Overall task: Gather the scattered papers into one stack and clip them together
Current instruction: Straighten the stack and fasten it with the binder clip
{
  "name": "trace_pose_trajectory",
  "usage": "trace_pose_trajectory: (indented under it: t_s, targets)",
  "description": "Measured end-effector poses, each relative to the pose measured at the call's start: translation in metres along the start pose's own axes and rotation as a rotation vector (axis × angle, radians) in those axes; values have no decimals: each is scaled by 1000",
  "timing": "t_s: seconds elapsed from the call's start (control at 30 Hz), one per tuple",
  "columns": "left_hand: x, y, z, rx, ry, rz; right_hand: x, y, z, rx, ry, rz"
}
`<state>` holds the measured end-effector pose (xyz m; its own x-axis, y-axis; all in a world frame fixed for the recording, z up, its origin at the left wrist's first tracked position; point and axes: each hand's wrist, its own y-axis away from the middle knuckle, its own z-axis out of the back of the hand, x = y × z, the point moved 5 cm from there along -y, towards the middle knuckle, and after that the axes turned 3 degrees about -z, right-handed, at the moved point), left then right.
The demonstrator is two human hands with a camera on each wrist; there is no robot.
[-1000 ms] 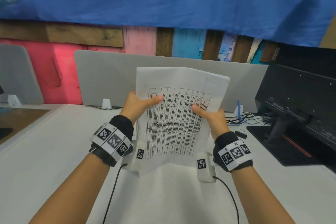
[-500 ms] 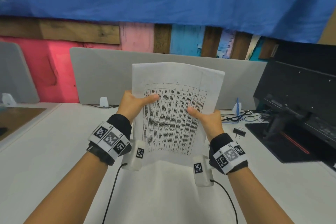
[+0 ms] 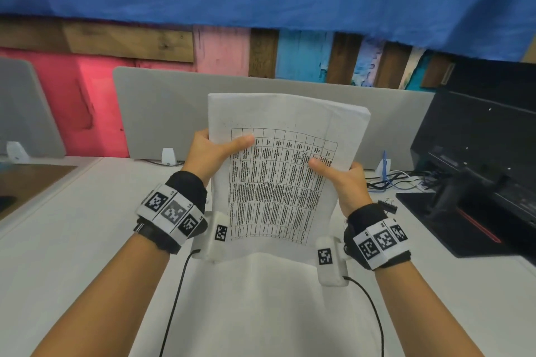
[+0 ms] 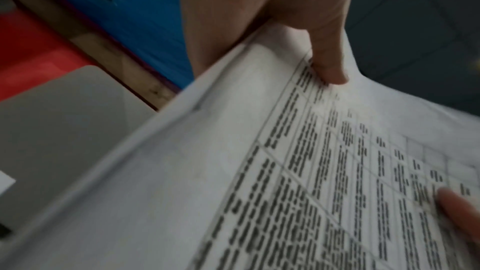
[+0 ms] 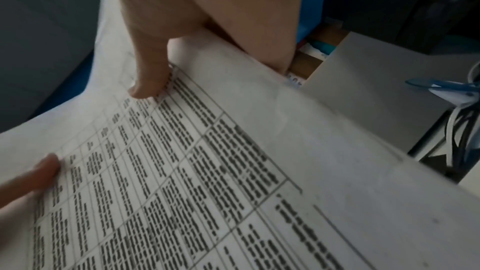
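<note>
A stack of white papers (image 3: 278, 182) with a printed table on the top sheet stands upright above the white desk (image 3: 87, 240). My left hand (image 3: 214, 151) grips its left edge, thumb on the front. My right hand (image 3: 339, 180) grips its right edge the same way. The left wrist view shows the papers (image 4: 233, 171) with my left hand's thumb (image 4: 330, 59) pressing the sheet. In the right wrist view the papers (image 5: 259, 171) lie under my right hand's thumb (image 5: 148, 77). A black binder clip (image 3: 387, 206) lies on the desk just right of my right wrist.
A black printer (image 3: 481, 177) stands at the right, with tangled cables (image 3: 397, 182) beside it. A grey divider panel (image 3: 162, 113) closes the desk's far side. A brown desk (image 3: 26, 185) adjoins at the left.
Both hands and the papers have held almost the same pose; the sheets' top edges look more even now.
</note>
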<state>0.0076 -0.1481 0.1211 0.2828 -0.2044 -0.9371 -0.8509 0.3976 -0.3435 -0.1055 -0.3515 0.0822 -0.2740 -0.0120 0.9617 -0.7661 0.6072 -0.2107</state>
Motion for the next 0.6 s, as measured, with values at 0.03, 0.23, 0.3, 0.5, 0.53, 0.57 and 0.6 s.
trace_pose_trajectory:
  t_s: [0.03, 0.23, 0.3, 0.5, 0.53, 0.57, 0.6]
  targets:
    - [1, -1, 0, -4, 12, 3, 0, 1, -2, 5, -2, 2]
    - [3, -1, -4, 19, 33, 37, 3, 4, -6, -24, 22, -3]
    - [3, -1, -4, 18, 18, 38, 3, 4, -5, -34, 38, -17]
    - [2, 0, -3, -23, 6, 17, -6, 5, 2, 65, 174, -50]
    - [2, 1, -3, -20, 5, 13, -13, 5, 7, 132, 255, -90]
    - [2, 1, -2, -14, 2, 8, -21, 6, 15, 218, 359, -145]
    - [1, 2, -3, -1, 1, -1, -31, 6, 24, 319, 479, -222]
